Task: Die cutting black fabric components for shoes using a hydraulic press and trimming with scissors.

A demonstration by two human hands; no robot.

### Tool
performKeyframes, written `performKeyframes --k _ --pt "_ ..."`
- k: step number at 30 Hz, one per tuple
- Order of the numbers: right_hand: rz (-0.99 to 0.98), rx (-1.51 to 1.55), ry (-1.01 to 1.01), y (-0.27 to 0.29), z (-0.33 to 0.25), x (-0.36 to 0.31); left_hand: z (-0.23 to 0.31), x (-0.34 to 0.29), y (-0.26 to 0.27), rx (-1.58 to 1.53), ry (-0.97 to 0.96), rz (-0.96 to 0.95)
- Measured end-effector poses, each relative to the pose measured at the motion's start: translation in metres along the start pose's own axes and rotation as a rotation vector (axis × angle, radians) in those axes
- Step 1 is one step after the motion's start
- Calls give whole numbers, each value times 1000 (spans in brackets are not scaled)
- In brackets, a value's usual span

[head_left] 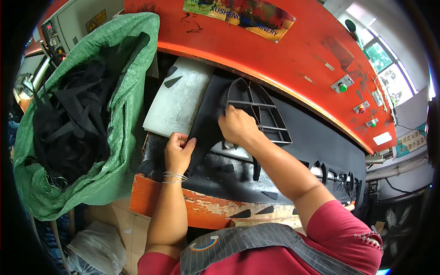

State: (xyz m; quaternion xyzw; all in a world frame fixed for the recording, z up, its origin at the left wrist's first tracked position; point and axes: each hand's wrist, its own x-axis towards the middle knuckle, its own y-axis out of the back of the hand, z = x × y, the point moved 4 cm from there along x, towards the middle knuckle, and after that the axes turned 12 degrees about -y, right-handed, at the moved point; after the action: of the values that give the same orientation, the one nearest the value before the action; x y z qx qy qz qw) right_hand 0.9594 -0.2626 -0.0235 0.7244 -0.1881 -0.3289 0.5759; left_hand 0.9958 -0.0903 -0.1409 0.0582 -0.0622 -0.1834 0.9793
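Observation:
My left hand [178,153] pinches the edge of a black sheet of material [204,126] on the press bed, its thumb against the sheet. My right hand [239,126] is closed at the left rim of a metal cutting die [270,101], a curved, pointed frame with crossbars. My fingertips are partly hidden there, and the spot beside them is blurred. The die lies on black material, and more of the sheet stretches right. A whitish cutting board [176,103] shows beyond my left hand, with small black scraps on it.
An orange-red press [220,30] spans the back, with push buttons [343,87] at right. A green woven sack [133,87] full of black offcuts stands at left. Black scraps [240,213] lie along the worn front edge. Several dark curved pieces [324,172] sit at the right front.

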Motion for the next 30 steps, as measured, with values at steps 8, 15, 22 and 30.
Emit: performKeyframes --k 8,15,22,30 --pt "117 64 -164 -14 -25 63 -7 3 -7 -51 -19 6" --pt "394 232 277 24 18 32 -3 0 4 65 -51 19" --pt "113 243 79 16 189 -6 63 4 -6 432 -466 80" --pt "94 272 122 15 189 -16 57 28 -55 604 -552 -66"
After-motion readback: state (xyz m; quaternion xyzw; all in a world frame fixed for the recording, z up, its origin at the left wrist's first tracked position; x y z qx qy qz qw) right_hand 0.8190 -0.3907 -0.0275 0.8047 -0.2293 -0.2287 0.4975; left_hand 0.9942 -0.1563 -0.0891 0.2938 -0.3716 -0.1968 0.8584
